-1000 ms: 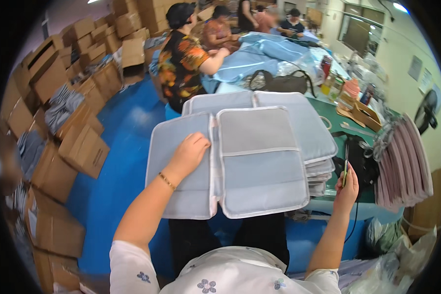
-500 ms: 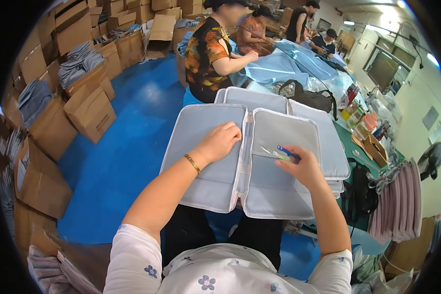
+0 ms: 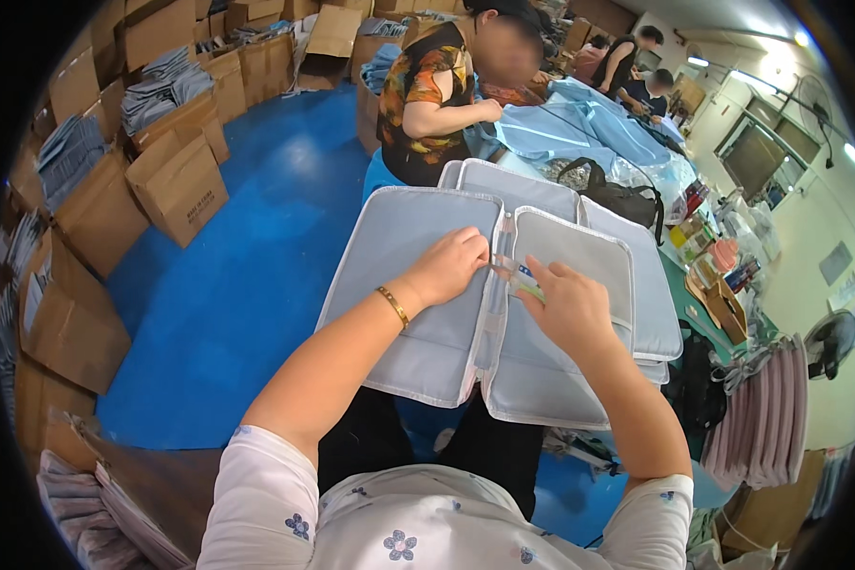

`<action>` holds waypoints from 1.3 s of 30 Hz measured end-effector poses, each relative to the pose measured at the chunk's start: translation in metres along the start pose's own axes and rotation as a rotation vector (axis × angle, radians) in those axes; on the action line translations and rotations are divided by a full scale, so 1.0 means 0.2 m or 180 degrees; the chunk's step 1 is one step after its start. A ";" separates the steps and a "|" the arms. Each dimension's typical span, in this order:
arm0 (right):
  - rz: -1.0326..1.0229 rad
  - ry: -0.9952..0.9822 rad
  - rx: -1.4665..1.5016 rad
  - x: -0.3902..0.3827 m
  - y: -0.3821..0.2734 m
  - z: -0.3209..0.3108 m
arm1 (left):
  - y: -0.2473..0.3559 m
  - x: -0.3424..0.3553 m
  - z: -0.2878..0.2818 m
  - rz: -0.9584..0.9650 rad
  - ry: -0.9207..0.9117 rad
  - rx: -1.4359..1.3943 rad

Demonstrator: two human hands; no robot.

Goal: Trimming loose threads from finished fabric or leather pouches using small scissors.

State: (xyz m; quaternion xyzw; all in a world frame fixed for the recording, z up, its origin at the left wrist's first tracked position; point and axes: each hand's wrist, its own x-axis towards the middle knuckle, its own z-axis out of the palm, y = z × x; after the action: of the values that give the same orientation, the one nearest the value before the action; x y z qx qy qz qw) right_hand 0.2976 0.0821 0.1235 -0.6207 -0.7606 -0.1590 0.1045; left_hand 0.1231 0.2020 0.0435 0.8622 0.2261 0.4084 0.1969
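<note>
A grey-blue fabric case with pale piped edges lies opened out in front of me, its two panels joined by a narrow spine. My left hand rests on the left panel, fingers pinched together at the top part of the spine. What they pinch is too small to make out. In my right hand is a small pair of thread snips, with blue and green parts showing. Their tips point left at the spine, close to my left fingertips. The right panel has a sheer grey pocket.
More grey-blue cases are stacked beneath and behind. A black bag and blue fabric lie farther back, where a co-worker sits. Open cardboard boxes line the left; folded pink pieces hang at the right.
My right hand has brought the snips left, from over the sheer pocket to the spine by my left fingers. The view has shifted slightly.
</note>
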 end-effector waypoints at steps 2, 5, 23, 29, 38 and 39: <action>-0.0039 -0.0120 -0.0091 0.01 -0.01 -0.01 | -0.01 -0.01 0.00 0.0016 0.0033 0.0007; -0.0135 -0.0477 -0.0261 0.06 -0.02 -0.06 | 0.00 0.00 -0.01 0.0038 -0.0079 0.0196; 0.0098 -0.0165 0.0165 -0.07 0.11 -0.14 | 0.00 -0.01 -0.04 -0.0131 -0.0032 -0.0088; 0.2237 0.1943 0.1085 -0.64 0.60 -0.02 | 0.05 0.01 -0.10 -0.0159 -0.0078 -0.0697; 0.3208 0.1429 -0.0374 -1.34 0.72 0.43 | 0.51 -0.17 -0.12 0.0454 -0.0485 -0.0482; 0.3180 0.1435 -0.0462 -1.35 0.72 0.44 | 0.57 -0.20 -0.09 0.0790 -0.0476 -0.0292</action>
State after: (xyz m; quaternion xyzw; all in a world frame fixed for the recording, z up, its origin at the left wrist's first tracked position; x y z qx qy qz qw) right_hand 0.4986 -0.1050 -0.0379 -0.8623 -0.3194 -0.2711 0.2845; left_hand 0.1124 0.0881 0.0890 0.9016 0.0836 0.3741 0.2004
